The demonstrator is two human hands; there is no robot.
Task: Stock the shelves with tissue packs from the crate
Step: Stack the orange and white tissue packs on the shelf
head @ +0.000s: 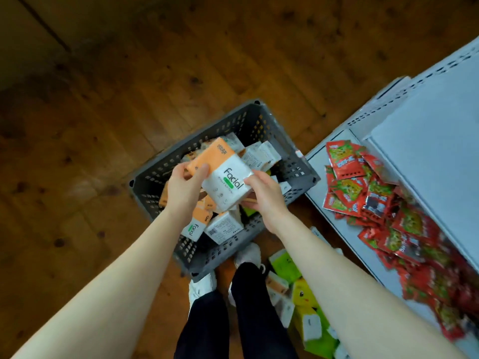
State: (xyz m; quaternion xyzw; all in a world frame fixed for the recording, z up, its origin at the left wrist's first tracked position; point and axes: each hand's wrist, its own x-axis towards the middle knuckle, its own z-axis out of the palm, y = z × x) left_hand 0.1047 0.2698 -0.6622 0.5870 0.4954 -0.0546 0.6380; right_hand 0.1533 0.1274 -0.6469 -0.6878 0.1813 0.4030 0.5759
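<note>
A grey perforated crate stands on the wooden floor in front of my feet, with several orange-and-white tissue packs inside. Above the crate I hold one tissue pack marked "Facial" between both hands. My left hand grips its orange end, thumb on top. My right hand grips its white end from the right. Another "Facial" pack lies in the crate under my left wrist.
A grey-white shelf runs along the right, its lower tier covered with several red snack packets. Green, yellow and white packs sit on a lower level by my right leg. Wooden floor spreads to the left.
</note>
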